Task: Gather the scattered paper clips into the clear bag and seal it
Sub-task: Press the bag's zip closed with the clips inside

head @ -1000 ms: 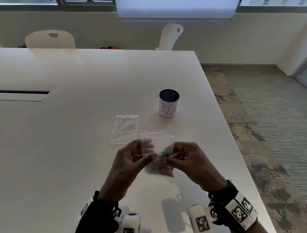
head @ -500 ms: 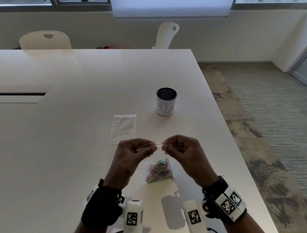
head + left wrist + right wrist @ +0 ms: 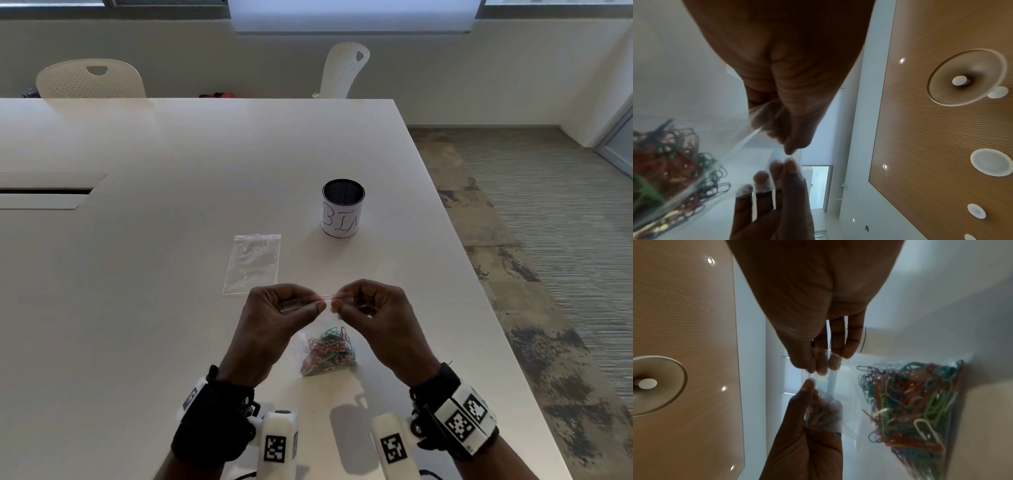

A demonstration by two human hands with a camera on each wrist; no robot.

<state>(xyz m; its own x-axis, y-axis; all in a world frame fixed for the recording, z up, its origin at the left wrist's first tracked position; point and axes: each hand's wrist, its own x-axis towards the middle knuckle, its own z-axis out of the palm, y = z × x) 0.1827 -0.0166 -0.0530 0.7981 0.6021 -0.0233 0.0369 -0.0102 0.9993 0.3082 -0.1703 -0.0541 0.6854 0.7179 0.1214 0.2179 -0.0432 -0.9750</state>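
The clear bag (image 3: 329,329) hangs from both hands over the table's near edge. Its top strip (image 3: 327,300) runs between them. Several coloured paper clips (image 3: 327,353) lie bunched in the bag's bottom. My left hand (image 3: 319,306) pinches the strip between thumb and forefinger. My right hand (image 3: 337,305) pinches it just beside, the two pinches almost touching. In the left wrist view the left hand (image 3: 789,147) holds the film, clips (image 3: 668,162) at lower left. In the right wrist view the right hand (image 3: 818,369) pinches the strip, clips (image 3: 910,405) to the right.
A second, empty clear bag (image 3: 252,263) lies flat beyond my left hand. A white cup marked "BIN" (image 3: 343,212) stands farther back right. The table's right edge (image 3: 479,291) drops to carpet. A cable slot (image 3: 44,192) sits at far left; two chairs stand behind.
The hands raised the bag's top, so the clips dropped to its bottom. The two pinches then slid toward each other along the top strip.
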